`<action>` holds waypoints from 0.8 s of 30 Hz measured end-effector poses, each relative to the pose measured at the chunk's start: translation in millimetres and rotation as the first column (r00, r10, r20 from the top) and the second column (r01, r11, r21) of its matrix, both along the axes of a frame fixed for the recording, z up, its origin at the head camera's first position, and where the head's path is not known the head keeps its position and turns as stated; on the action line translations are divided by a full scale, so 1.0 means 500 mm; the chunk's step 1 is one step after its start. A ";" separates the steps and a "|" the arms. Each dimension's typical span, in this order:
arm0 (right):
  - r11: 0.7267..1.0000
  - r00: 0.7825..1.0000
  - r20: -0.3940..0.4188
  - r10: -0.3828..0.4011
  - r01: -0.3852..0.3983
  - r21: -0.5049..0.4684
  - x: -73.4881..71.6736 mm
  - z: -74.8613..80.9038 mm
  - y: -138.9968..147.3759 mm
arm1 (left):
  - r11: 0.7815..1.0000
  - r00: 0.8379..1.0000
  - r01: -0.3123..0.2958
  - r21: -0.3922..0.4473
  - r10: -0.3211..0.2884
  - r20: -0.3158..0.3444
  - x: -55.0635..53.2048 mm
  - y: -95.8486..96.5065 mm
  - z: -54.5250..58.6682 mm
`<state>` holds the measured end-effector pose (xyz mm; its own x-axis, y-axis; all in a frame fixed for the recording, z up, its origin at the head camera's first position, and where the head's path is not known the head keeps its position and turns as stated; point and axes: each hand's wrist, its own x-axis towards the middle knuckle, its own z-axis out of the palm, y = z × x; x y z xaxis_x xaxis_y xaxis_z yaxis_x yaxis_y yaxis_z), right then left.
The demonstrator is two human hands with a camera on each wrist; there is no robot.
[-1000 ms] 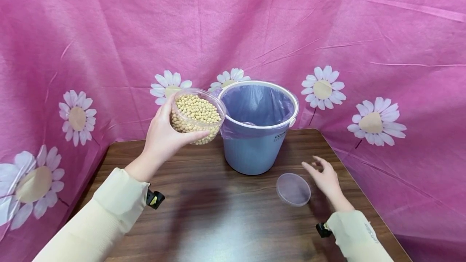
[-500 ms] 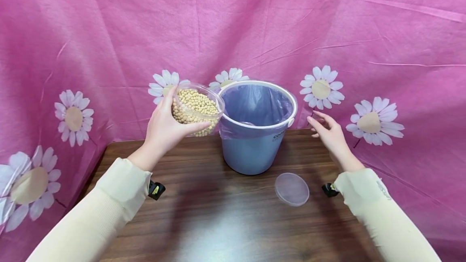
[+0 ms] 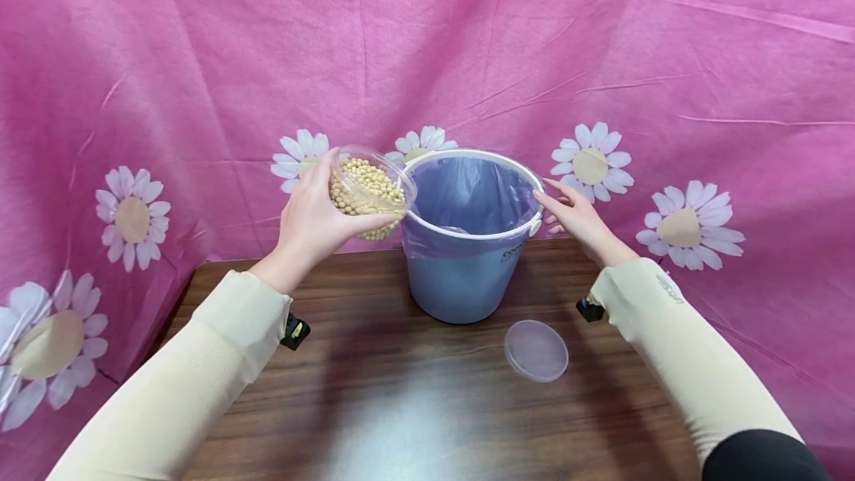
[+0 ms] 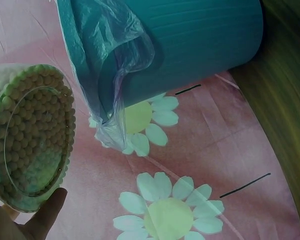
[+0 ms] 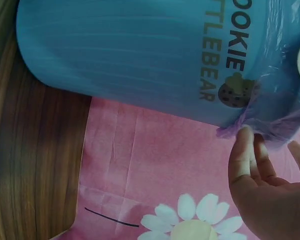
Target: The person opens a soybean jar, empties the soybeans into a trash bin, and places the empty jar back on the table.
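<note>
My left hand point(image 3: 312, 215) grips a clear plastic jar point(image 3: 344, 203) without its lid. Soybeans point(image 3: 366, 182) nearly fill it, and the jar tilts right, its mouth level with the left rim of a blue bucket point(image 3: 461, 280). In the left wrist view, the jar's round base point(image 4: 37, 142) shows beans pressed against it. A thin purple bag point(image 3: 467, 184) lines the bucket and folds over its white rim. At the bucket's right side, my right hand point(image 3: 580, 223) has fingertips right at the rim, fingers loosely extended. The right wrist view shows those fingertips point(image 5: 245, 132) at the bag's overhanging edge.
A round clear lid point(image 3: 536, 351) lies on the wooden table point(image 3: 374, 370), in front of the bucket and to its right. Pink cloth point(image 3: 427, 43) with white daisies hangs behind and around the table. The bucket stands near the table's back edge.
My left hand has raised the jar slightly, moved it right and tipped it further toward the bucket. My right hand has risen from beside the lid, then moved left to the bucket's rim.
</note>
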<state>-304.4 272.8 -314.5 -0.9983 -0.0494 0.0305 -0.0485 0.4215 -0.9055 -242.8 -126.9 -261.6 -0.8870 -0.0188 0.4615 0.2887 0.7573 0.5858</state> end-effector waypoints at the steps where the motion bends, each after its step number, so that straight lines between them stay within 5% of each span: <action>1: 1.000 1.000 0.011 0.003 -0.003 -0.014 -0.007 0.001 -0.003 | 1.000 1.000 -0.004 -0.006 0.004 0.003 -0.004 0.001 0.000; 13: 0.988 0.995 0.099 -0.013 0.027 -0.151 -0.061 -0.019 -0.029 | 0.995 1.000 -0.006 -0.103 0.007 0.010 -0.038 0.024 0.004; 24: 0.991 0.995 0.104 -0.002 0.016 -0.133 -0.079 -0.033 -0.030 | 0.970 0.998 -0.021 -0.240 0.035 0.054 -0.059 0.054 0.021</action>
